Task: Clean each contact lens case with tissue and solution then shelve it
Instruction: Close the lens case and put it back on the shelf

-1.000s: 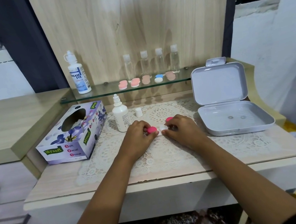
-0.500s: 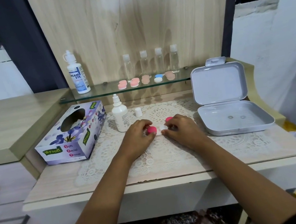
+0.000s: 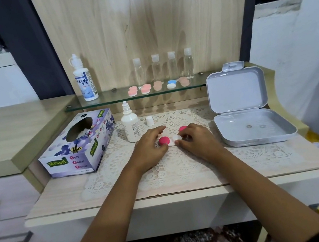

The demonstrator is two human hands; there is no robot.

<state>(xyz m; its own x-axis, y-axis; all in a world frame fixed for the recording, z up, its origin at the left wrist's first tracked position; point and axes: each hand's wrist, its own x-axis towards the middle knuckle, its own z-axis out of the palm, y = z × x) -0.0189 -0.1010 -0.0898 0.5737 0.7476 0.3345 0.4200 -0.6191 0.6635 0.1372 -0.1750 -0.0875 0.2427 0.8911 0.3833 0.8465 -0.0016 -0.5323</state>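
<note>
Almost nothing had shifted since the earlier frames: both hands stayed at the same spot on the lace mat [image 3: 182, 167], and the case between them had not travelled.

The contact lens case [image 3: 172, 143] lay flat on the mat with its long axis running left to right across us, one end under each hand. Our left hand [image 3: 152, 147] pinched the end that had its pink cap [image 3: 164, 140] on. Our right hand [image 3: 196, 142] had its fingers curled against the other end, where the white well [image 3: 177, 138] stood uncovered. A loose pink cap [image 3: 182, 128] sat just behind the right fingers.

We judged that the coming move turned on which hand could let go. The solution bottle [image 3: 131, 125], its small white cap [image 3: 149, 121] off and standing beside it, was just behind the left hand, and the tissue box [image 3: 79, 146] lay further left. So the left hand was the nearer one for both, while the right could steady the case.

The glass shelf [image 3: 109, 100] lay straight behind and above, already carrying several cases [image 3: 145, 89] in front of a row of clear bottles [image 3: 156, 68]. A taller labelled bottle [image 3: 85, 80] stood at its left end. The open grey box [image 3: 254, 129] sat to the right, well apart. The upright solution bottle was the thing most likely to be knocked on a reach back.
</note>
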